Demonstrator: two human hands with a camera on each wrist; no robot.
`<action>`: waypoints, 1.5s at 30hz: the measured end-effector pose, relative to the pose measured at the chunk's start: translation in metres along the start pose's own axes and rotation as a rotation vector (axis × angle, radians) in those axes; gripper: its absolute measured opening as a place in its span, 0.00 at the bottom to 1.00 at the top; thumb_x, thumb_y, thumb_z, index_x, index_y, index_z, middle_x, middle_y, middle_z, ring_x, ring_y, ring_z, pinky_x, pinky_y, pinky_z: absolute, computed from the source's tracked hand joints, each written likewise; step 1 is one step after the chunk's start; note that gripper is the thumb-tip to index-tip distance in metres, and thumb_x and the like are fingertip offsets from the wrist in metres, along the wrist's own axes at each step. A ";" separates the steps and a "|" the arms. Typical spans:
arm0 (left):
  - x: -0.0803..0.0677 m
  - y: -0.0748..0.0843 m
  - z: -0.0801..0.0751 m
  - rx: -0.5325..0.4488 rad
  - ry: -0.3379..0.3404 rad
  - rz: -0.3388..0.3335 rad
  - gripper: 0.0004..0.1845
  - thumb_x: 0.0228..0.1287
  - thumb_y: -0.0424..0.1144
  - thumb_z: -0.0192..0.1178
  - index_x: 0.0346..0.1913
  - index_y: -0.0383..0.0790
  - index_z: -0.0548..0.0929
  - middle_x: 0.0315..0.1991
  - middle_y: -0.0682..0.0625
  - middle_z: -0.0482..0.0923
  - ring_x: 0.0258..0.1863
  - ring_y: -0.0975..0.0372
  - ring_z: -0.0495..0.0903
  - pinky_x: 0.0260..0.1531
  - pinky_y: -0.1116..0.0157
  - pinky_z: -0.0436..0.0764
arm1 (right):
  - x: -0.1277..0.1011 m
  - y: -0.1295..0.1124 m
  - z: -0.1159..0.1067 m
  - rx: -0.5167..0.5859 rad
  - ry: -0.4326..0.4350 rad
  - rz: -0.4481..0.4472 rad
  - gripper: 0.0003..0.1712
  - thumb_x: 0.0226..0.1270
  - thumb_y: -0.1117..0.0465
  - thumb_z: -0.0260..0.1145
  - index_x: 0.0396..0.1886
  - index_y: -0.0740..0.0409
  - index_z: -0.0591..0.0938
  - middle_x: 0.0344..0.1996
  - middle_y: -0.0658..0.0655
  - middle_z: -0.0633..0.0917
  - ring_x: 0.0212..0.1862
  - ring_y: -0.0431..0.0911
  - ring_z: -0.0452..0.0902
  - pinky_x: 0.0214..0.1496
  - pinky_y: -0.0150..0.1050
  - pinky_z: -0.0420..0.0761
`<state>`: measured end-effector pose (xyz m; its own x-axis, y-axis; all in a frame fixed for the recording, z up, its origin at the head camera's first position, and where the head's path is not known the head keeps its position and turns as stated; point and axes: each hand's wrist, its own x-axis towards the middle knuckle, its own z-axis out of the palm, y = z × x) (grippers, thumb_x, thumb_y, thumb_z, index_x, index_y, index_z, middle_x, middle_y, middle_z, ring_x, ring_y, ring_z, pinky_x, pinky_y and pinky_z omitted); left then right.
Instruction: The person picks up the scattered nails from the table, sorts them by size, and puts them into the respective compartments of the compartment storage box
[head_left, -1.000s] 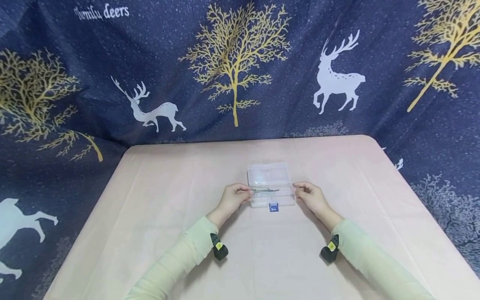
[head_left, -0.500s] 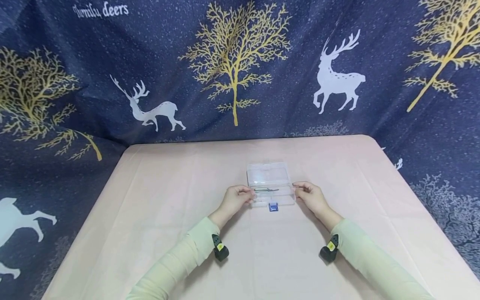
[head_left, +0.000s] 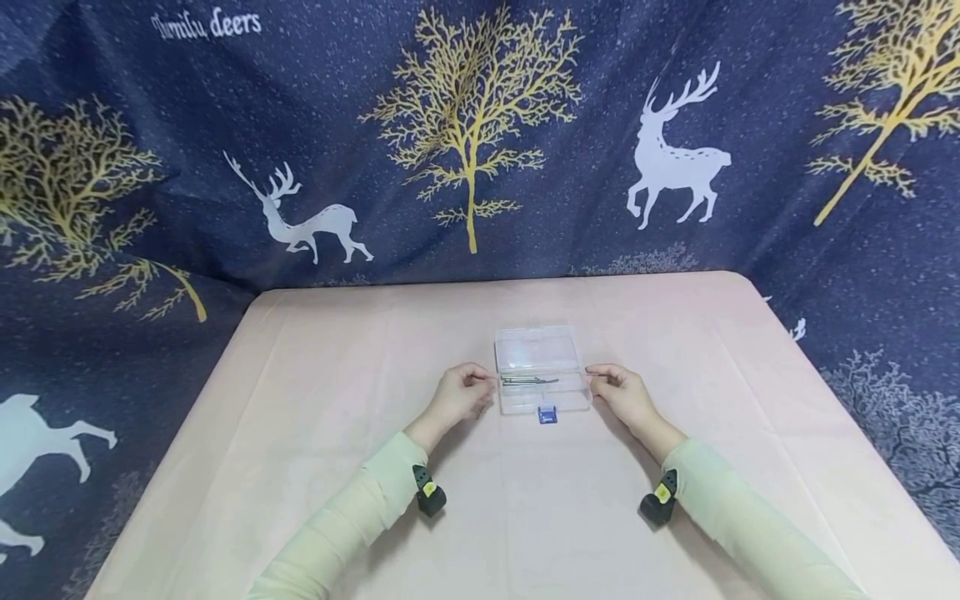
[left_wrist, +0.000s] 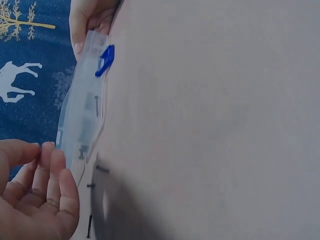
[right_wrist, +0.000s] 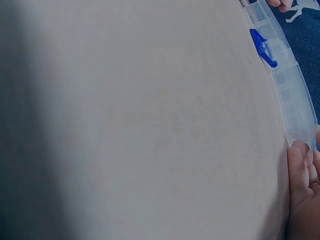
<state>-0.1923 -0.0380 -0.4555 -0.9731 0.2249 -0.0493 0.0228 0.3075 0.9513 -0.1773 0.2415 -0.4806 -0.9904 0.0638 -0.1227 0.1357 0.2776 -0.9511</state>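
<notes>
A clear plastic compartment box (head_left: 545, 402) with a blue latch (head_left: 547, 414) lies with its lid (head_left: 536, 348) raised at the back. Slim metal pieces (head_left: 528, 381) lie in its rear section. Through the front wall, the left wrist view shows a screw (left_wrist: 96, 106). My left hand (head_left: 461, 392) is just off the box's left end, thumb and index tips close together, other fingers loosely bent, nothing visible between them. Small dark screws (left_wrist: 102, 169) lie on the table beside that hand. At the right end, my right hand (head_left: 621, 396) holds the box by its edge.
A pale pink cloth covers the table (head_left: 555, 517). Behind it hangs a dark blue curtain (head_left: 525, 233) printed with deer and golden trees. Both wrists carry a black camera (head_left: 431, 498).
My left hand first reached slightly right over the box's left end, then drew back left to just outside it. The right hand and the box stay where they were.
</notes>
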 end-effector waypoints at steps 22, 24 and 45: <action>-0.009 -0.013 -0.008 0.428 -0.070 0.060 0.03 0.54 0.31 0.64 0.31 0.36 0.81 0.26 0.50 0.79 0.27 0.63 0.75 0.33 0.68 0.77 | 0.002 0.002 0.001 -0.005 0.010 -0.001 0.19 0.64 0.70 0.57 0.53 0.75 0.75 0.39 0.62 0.83 0.32 0.30 0.75 0.37 0.24 0.81; -0.009 -0.013 -0.007 0.480 -0.077 0.073 0.03 0.55 0.32 0.64 0.31 0.37 0.80 0.26 0.51 0.79 0.27 0.64 0.74 0.33 0.68 0.76 | 0.002 0.002 0.001 -0.003 0.010 0.000 0.19 0.64 0.70 0.57 0.54 0.75 0.75 0.39 0.62 0.83 0.32 0.30 0.75 0.37 0.24 0.81; -0.012 -0.006 -0.006 0.544 -0.056 0.023 0.03 0.57 0.32 0.63 0.28 0.37 0.79 0.22 0.51 0.76 0.22 0.64 0.70 0.25 0.71 0.72 | 0.001 0.003 0.001 -0.007 0.013 -0.002 0.19 0.64 0.68 0.58 0.54 0.74 0.75 0.41 0.63 0.83 0.33 0.30 0.75 0.36 0.23 0.80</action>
<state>-0.1817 -0.0483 -0.4589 -0.9576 0.2816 -0.0608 0.1735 0.7324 0.6584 -0.1781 0.2418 -0.4837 -0.9902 0.0754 -0.1175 0.1343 0.2840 -0.9494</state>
